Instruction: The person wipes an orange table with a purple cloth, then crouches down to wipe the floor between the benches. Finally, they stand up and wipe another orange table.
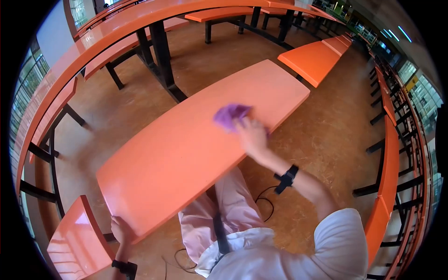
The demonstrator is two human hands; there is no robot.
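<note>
In the head view a long orange bench seat (186, 149) runs diagonally in front of me. My right hand (253, 134) presses a crumpled purple cloth (229, 115) onto the seat's upper surface, toward its far end. The hand and cloth are smeared by motion, and some of the cloth is hidden under the fingers. At the near left end, my left hand (121, 229) grips the seat's edge, with part of its fingers out of sight. Both wrists wear black straps.
Another orange seat (79, 242) lies at lower left, and one more (310, 60) stands beyond the far end. A long orange table (112, 35) on dark metal legs (163, 56) curves along the left. Black cable (266, 205) lies on the brown floor (317, 154) near my legs.
</note>
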